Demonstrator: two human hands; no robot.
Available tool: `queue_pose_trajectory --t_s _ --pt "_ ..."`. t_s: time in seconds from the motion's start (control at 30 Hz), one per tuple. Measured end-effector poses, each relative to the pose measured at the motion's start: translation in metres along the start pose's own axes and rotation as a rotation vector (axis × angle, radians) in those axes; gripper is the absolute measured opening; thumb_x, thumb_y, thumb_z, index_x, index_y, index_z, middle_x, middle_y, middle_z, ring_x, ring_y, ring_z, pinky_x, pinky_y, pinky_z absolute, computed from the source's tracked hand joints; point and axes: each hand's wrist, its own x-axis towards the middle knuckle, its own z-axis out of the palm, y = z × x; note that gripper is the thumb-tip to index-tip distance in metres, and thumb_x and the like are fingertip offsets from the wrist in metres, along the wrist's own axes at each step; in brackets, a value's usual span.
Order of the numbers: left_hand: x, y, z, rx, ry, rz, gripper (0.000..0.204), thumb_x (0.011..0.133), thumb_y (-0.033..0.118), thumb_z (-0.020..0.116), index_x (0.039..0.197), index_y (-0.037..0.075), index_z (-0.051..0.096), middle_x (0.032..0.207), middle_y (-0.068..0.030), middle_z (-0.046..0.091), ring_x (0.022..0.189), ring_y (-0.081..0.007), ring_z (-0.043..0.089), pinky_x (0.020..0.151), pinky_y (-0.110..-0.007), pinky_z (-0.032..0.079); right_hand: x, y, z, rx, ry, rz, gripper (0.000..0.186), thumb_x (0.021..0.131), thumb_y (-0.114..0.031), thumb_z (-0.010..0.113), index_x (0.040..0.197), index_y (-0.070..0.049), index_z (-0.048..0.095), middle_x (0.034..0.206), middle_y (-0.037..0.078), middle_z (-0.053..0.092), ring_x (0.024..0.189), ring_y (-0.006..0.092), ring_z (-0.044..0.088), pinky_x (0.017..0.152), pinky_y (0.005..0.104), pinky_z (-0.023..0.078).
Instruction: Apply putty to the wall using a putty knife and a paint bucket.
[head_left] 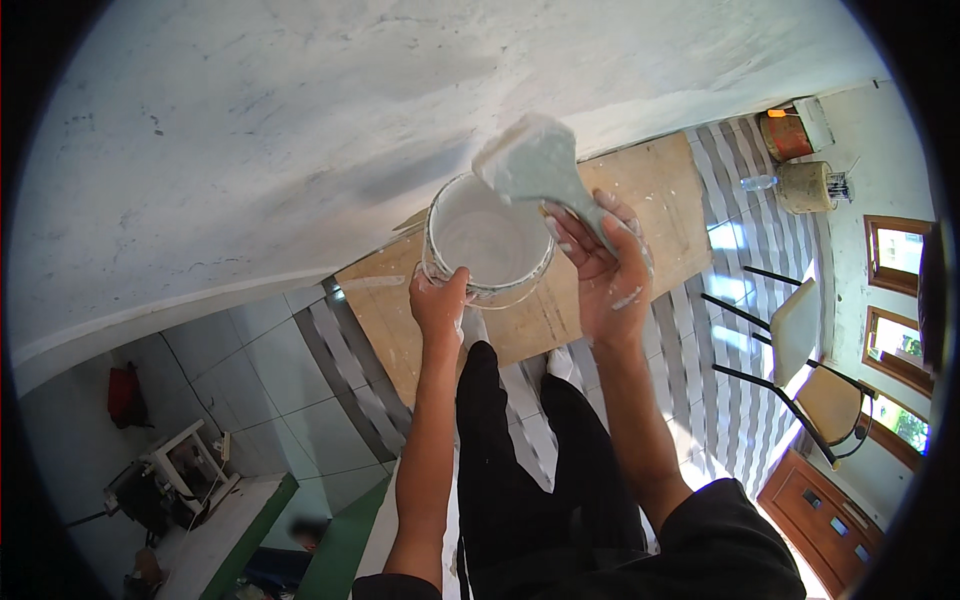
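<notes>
A white bucket [437, 245] with a smeared rim hangs in front of me, tilted so its whitish, paint-like contents [490, 240] show. My left hand [440, 300] is closed on the near left side of its rim. In my right hand [612, 270] is a wide paintbrush [540, 165], gripped by its grey handle. Its broad head, thickly coated in white, points up and left and overlaps the bucket's far right rim in this view. White smears mark the fingers of both hands.
A patchy white wall [300, 130] rises close ahead. On the tiled floor lies a stained board [650, 200]. To the right are a chair [795, 335], a beige bucket [800, 188] and a reddish container [785, 135]. At lower left, a person [305, 530] is near a green-edged ledge [265, 515].
</notes>
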Motion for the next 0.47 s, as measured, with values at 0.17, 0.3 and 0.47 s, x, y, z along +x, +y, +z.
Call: queue_pose_trajectory --t_s 0.17,0.3,0.47 --pt "-0.001 0.004 -0.008 0.045 -0.020 0.017 0.031 0.065 0.006 0.067 0.092 -0.004 0.055 0.083 -0.0125 0.061 0.064 -0.0183 0.061 0.053 -0.031 0.057 0.008 0.000 0.065 0.082 0.060 -0.148 0.034 0.093 -0.014 0.044 0.120 0.007 0.046 0.109 0.023 0.060 0.104 0.0308 0.062 0.092 0.0369 0.050" --pt "-0.009 0.011 -0.019 0.134 -0.016 -0.044 0.030 0.065 0.006 0.067 0.091 -0.004 0.054 0.083 -0.0136 0.061 0.062 -0.0182 0.060 0.052 -0.030 0.057 0.020 0.007 0.110 0.179 0.103 -0.209 0.029 0.094 -0.010 0.048 0.115 0.009 0.050 0.108 0.019 0.058 0.098 0.0237 0.063 0.090 0.0325 0.050" --pt "-0.018 0.023 -0.050 0.399 -0.056 0.199 0.035 0.068 0.009 0.066 0.101 0.000 0.056 0.086 -0.0133 0.062 0.069 -0.0275 0.061 0.062 -0.042 0.057 0.015 -0.013 0.126 0.202 0.049 -0.255 0.032 0.092 -0.012 0.053 0.116 0.009 0.050 0.113 0.015 0.057 0.099 0.0251 0.062 0.092 0.0344 0.050"
